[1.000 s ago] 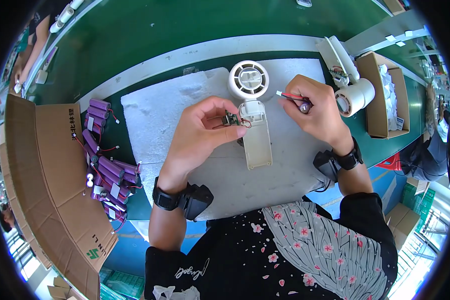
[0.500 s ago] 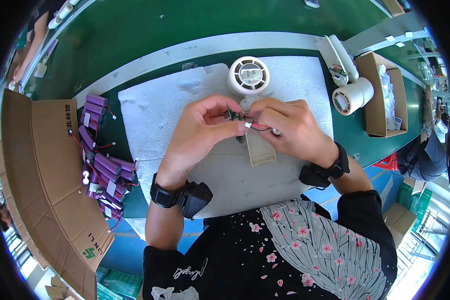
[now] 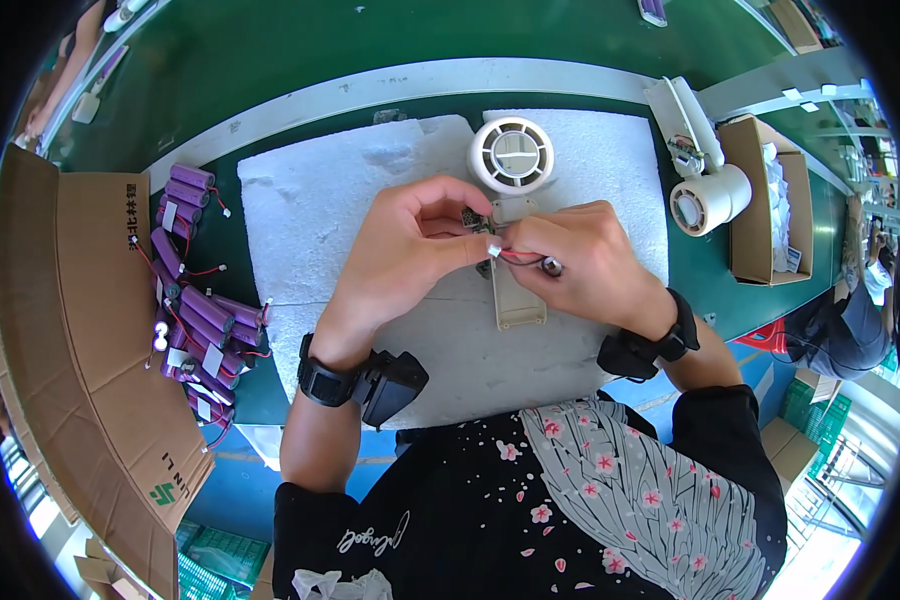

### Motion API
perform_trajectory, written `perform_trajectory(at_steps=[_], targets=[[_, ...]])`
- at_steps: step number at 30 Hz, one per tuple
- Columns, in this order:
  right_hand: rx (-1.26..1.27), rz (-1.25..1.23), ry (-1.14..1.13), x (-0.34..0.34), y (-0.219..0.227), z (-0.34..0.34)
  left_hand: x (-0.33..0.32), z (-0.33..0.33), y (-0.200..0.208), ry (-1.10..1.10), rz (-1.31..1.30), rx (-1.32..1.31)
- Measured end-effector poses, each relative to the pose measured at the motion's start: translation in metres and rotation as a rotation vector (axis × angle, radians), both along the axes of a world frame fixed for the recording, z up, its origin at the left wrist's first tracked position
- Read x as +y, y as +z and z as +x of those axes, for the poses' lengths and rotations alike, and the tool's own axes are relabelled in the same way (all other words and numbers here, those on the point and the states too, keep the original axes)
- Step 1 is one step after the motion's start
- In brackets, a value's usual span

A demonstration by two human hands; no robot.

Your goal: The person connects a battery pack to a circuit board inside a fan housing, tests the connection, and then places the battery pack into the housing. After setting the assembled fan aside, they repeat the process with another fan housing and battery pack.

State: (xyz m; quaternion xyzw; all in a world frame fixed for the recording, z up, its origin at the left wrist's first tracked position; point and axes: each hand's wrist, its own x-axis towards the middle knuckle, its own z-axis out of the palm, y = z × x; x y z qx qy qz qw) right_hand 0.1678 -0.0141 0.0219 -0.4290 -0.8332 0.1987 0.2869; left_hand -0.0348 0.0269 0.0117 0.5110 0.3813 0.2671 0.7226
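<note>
My left hand [image 3: 400,245] pinches a small green circuit board [image 3: 478,220] between thumb and fingertips; the hand covers part of the board. My right hand [image 3: 590,250] is closed on thin red and black wires [image 3: 518,257], close to the board. A small white connector [image 3: 495,248] shows at the left fingertips; whether it is plugged in, I cannot tell. Below both hands lies a cream handheld fan, its round grille head [image 3: 511,155] pointing away from me and its open handle shell [image 3: 519,300] toward me.
A white foam pad [image 3: 350,180] lies under the work. On the left, several purple battery cells [image 3: 205,315] with wired plugs sit by a cardboard box [image 3: 90,270]. At right are another cream fan [image 3: 710,200] and an open carton [image 3: 740,245] of white parts.
Both hands stay together over the fan, with the board turned more steeply in my left fingers. The view has shifted slightly, and the fan head appears a little further right.
</note>
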Motion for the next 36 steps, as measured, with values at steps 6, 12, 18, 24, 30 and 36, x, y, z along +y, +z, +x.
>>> perform_trajectory(at_steps=[6, 12, 18, 24, 30, 36], targets=[[-0.066, 0.062, 0.041, 0.001, -0.001, -0.003, -0.003, 0.001, 0.003, 0.005, 0.025, -0.043], [-0.077, 0.060, 0.075, 0.002, -0.001, -0.001, -0.008, 0.002, 0.006, 0.000, 0.070, 0.000], [-0.059, 0.065, 0.075, 0.001, -0.003, -0.001, -0.007, 0.003, 0.014, -0.062, 0.057, 0.078], [-0.059, 0.032, 0.073, -0.002, -0.003, 0.001, -0.004, -0.001, 0.006, -0.140, 0.191, 0.087], [0.192, -0.048, 0.097, -0.003, 0.006, 0.015, -0.001, -0.002, 0.004, -0.162, 0.172, 0.058], [0.139, -0.127, 0.082, 0.000, 0.004, 0.021, -0.002, 0.000, 0.006, -0.165, 0.154, 0.017]])
